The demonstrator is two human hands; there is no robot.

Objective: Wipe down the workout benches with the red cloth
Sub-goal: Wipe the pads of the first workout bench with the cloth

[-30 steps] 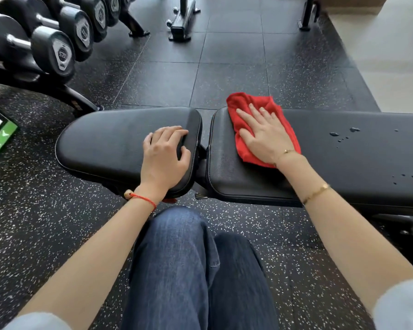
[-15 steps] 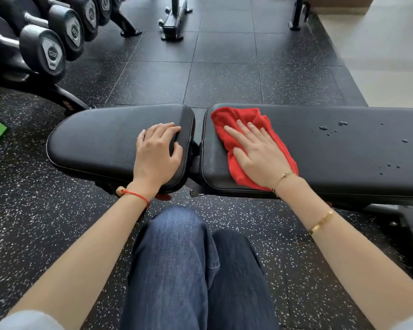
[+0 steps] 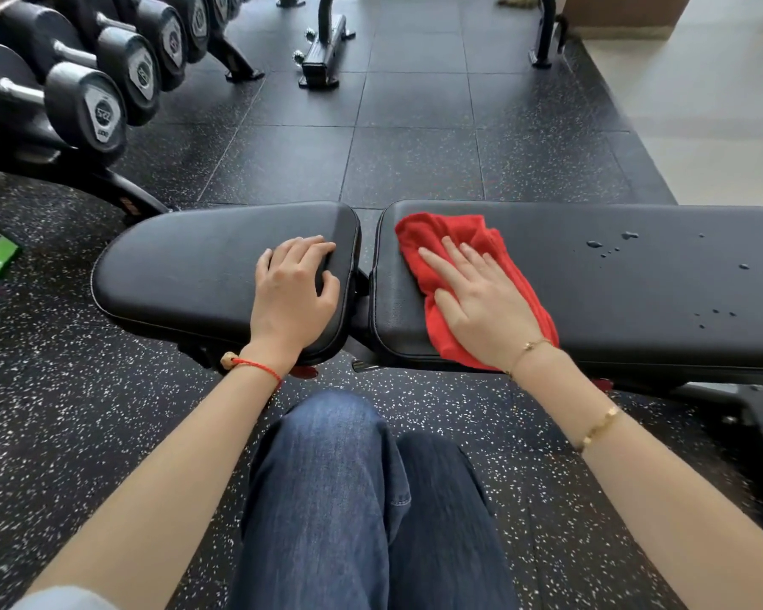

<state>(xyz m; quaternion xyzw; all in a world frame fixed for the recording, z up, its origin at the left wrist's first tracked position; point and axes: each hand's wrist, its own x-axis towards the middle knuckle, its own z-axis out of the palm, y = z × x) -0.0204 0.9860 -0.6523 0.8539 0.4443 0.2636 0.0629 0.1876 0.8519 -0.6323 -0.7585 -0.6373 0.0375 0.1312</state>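
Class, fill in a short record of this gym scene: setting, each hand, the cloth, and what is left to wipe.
setting: black workout bench on speckled floor, dumbbell rack behind
left hand: resting on the seat pad, fingers curled
right hand: flat, pressing the red cloth onto the long pad
left to wipe: water droplets further right

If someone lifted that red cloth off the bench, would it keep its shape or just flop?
The red cloth would probably flop: it lies bunched in soft folds under the right hand. It looks thin, so likely light. Pushed flat, it should slide fairly easily over the smooth black bench pad, though the water drops there might make it drag.
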